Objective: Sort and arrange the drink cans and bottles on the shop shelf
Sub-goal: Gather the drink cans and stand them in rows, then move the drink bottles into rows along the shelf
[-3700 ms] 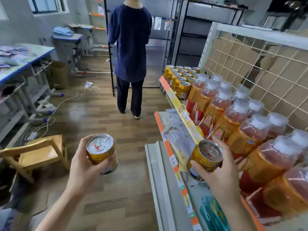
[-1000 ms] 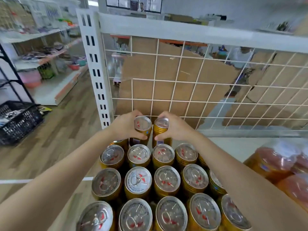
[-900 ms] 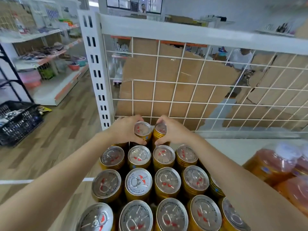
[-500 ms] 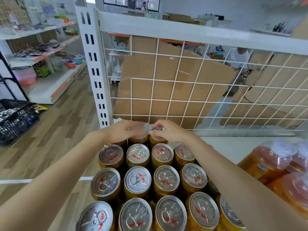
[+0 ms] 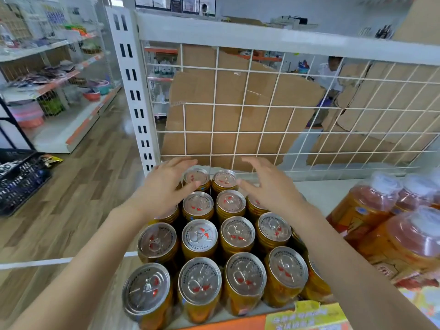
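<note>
Several gold cans with silver tops [image 5: 199,238] stand in tight rows on the white shelf [image 5: 319,186]. Two more cans stand side by side in the back row, the left one [image 5: 196,176] and the right one [image 5: 224,178], just in front of the wire grid. My left hand [image 5: 166,184] hovers just left of them with fingers spread, holding nothing. My right hand [image 5: 266,184] hovers to their right, fingers likewise spread and empty. Orange bottles with clear caps [image 5: 402,236] stand to the right of the cans.
A white wire grid [image 5: 262,110] backed by cardboard closes the shelf's rear, with a slotted white upright [image 5: 135,91] at its left. An orange price strip with a yellow label [image 5: 307,317] runs along the front edge. Left lie wooden floor, a black basket [image 5: 19,177] and other shelving.
Both hands have let go of the two back-row cans, which now stand on the shelf. The hands have opened and drawn slightly back and apart.
</note>
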